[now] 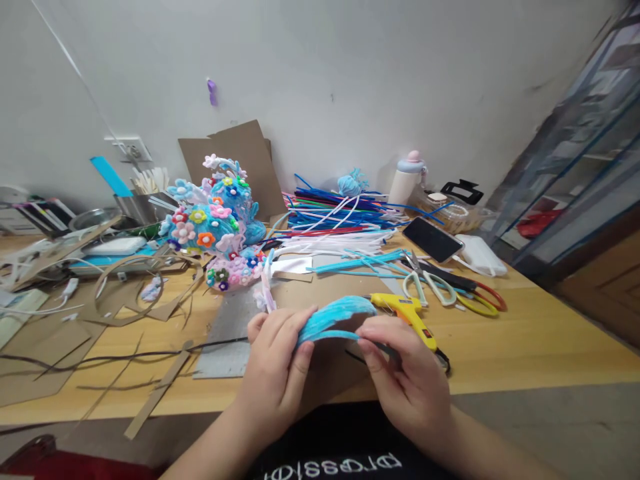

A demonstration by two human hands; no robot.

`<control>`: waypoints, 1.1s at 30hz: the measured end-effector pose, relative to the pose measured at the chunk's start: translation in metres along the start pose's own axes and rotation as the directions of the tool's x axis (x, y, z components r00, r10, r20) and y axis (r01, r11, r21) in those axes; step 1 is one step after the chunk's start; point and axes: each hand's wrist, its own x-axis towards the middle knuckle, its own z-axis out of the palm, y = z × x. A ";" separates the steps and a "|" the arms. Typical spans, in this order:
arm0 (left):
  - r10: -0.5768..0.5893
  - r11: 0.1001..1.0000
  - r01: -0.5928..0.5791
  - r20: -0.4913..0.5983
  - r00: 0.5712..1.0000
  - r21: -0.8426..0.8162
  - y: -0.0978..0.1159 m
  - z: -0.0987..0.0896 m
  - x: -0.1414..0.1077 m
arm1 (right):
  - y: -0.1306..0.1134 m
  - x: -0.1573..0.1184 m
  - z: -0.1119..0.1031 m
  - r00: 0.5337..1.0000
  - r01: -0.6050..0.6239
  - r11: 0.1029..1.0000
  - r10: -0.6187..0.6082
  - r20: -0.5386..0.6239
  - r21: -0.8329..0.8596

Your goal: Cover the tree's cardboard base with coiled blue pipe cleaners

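A curved blue piece of fuzzy pipe cleaners laid side by side [336, 316] is held up above the front edge of the table. My left hand [280, 360] is closed around its left end, with the thumb at the lower side. One blue pipe cleaner strand [333, 335] runs below the rest, apart from it in the middle. My right hand [407, 373] pinches the right end of this strand between thumb and fingers. Behind my right hand lies a yellow hot glue gun [403, 308], partly hidden by it.
A flower-covered pipe cleaner figure [215, 220] stands at back left. Bundles of pipe cleaners [335, 213] lie behind. Scissors [430, 283], pliers [480, 297] and a phone [434, 239] lie right. Cardboard scraps [160, 393] and a black cable [125, 355] are left.
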 end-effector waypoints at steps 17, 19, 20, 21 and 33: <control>-0.028 0.999 0.028 -0.001 1.000 -0.027 0.008 -0.001 0.008 | -0.008 0.010 -0.001 0.847 0.482 0.874 -0.481 0.225 0.055; -0.030 0.999 0.030 -0.012 0.999 -0.034 0.008 -0.001 0.009 | -0.007 0.009 -0.002 0.866 0.453 0.890 -0.452 0.211 0.050; -0.030 0.999 0.029 -0.019 0.999 -0.037 0.008 -0.001 0.009 | -0.007 0.007 -0.002 0.885 0.425 0.904 -0.425 0.192 0.044; -0.028 0.999 0.027 -0.025 0.999 -0.040 0.009 -0.001 0.010 | -0.007 0.006 -0.003 0.906 0.389 0.920 -0.389 0.165 0.035; 0.052 0.998 -0.050 -0.050 0.997 0.034 0.012 -0.003 0.011 | -0.004 0.001 -0.002 0.993 0.062 0.994 -0.052 -0.107 0.094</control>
